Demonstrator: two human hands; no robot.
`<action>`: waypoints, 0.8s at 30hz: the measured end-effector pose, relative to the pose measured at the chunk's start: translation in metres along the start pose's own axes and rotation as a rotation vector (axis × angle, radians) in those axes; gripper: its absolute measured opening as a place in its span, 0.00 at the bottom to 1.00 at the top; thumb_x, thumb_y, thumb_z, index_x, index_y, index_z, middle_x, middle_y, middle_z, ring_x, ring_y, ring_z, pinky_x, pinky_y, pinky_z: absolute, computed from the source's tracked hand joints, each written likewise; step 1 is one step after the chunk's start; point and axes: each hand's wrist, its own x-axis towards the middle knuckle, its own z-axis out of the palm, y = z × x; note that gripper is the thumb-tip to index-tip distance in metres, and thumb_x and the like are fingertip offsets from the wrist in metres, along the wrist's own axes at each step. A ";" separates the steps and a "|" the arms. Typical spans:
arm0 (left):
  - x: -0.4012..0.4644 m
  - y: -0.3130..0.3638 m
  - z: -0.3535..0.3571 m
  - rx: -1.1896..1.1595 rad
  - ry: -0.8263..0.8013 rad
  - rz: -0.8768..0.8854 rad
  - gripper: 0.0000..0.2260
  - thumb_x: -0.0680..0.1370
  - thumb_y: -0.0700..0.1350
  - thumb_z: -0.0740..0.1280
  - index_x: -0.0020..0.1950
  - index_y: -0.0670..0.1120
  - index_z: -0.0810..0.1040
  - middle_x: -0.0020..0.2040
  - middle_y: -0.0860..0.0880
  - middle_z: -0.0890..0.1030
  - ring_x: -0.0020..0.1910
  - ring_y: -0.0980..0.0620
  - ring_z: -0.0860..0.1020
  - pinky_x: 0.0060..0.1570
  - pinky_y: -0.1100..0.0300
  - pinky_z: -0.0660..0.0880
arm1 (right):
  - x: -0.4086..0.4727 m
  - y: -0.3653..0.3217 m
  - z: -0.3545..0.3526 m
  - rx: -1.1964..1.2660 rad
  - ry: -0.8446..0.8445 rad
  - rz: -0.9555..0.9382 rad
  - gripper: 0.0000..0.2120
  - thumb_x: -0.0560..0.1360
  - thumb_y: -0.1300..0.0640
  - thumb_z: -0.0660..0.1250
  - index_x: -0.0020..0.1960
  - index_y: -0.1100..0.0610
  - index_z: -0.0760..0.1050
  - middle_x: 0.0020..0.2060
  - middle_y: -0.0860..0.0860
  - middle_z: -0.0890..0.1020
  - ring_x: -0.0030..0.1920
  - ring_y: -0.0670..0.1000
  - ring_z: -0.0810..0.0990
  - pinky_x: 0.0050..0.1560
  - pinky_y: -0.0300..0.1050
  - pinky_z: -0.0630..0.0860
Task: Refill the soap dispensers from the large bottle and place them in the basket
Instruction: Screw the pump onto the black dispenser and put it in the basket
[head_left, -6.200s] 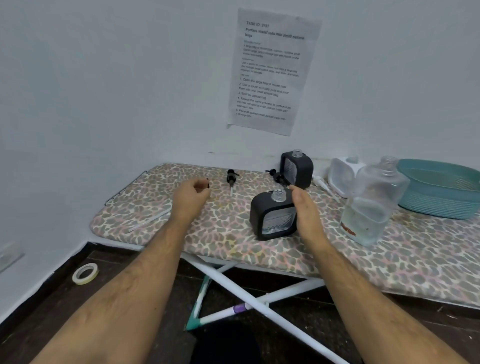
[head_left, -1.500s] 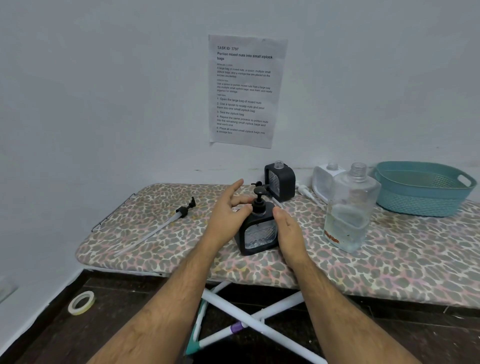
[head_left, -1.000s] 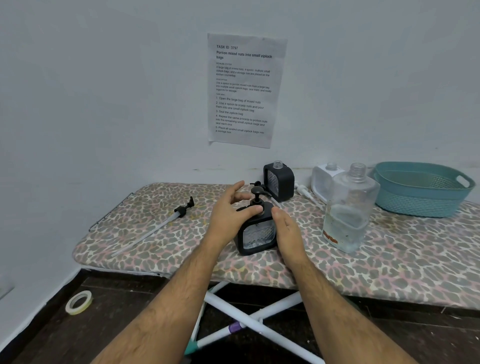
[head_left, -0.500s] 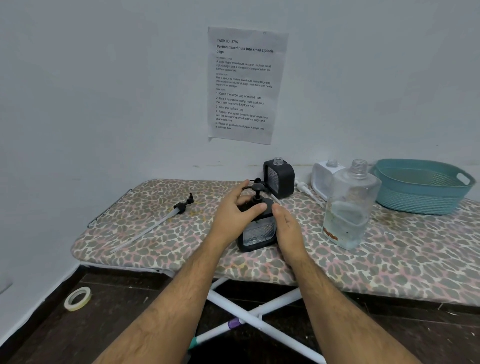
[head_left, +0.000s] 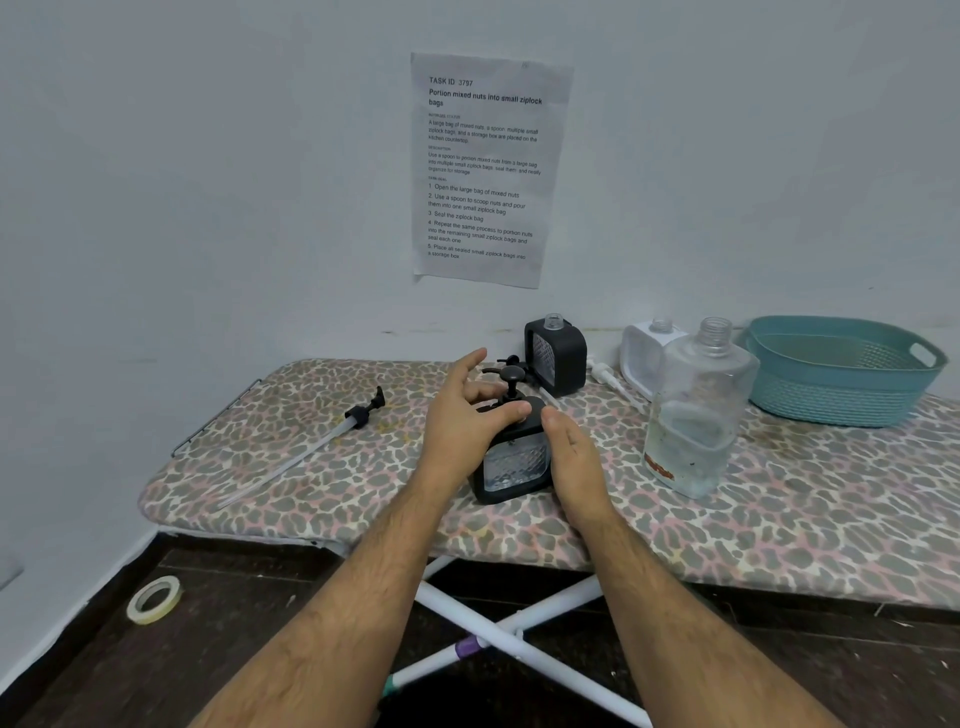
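Now:
change: pump head (head_left: 511, 382) back on near dispenser (head_left: 514, 457), since 6 s ago
left hand (head_left: 462, 421): twisting the collar
right hand (head_left: 574, 457): gripping dispenser body
means: nearly basket-ready

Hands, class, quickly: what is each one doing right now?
Left hand: fingers grip the pump collar on the black dispenser.
Right hand: holds that dispenser's side.
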 end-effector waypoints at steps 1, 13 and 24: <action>0.000 -0.001 -0.001 0.001 -0.011 -0.001 0.35 0.67 0.48 0.79 0.71 0.57 0.68 0.48 0.54 0.85 0.52 0.58 0.82 0.61 0.51 0.76 | 0.000 0.000 0.000 -0.001 0.003 0.000 0.18 0.80 0.42 0.60 0.54 0.52 0.82 0.47 0.50 0.85 0.49 0.49 0.83 0.52 0.47 0.79; -0.007 0.004 0.001 0.170 0.084 -0.032 0.20 0.65 0.56 0.79 0.53 0.53 0.80 0.50 0.59 0.81 0.53 0.60 0.79 0.56 0.59 0.76 | 0.000 -0.001 0.000 -0.030 0.005 -0.005 0.17 0.81 0.42 0.60 0.53 0.52 0.82 0.46 0.50 0.85 0.48 0.50 0.83 0.50 0.47 0.79; -0.008 0.013 0.005 0.281 0.095 0.009 0.13 0.68 0.56 0.77 0.46 0.54 0.80 0.42 0.63 0.79 0.46 0.66 0.77 0.47 0.68 0.71 | 0.001 -0.002 -0.001 -0.044 0.013 -0.004 0.16 0.80 0.43 0.62 0.53 0.53 0.82 0.46 0.49 0.85 0.48 0.48 0.83 0.52 0.48 0.79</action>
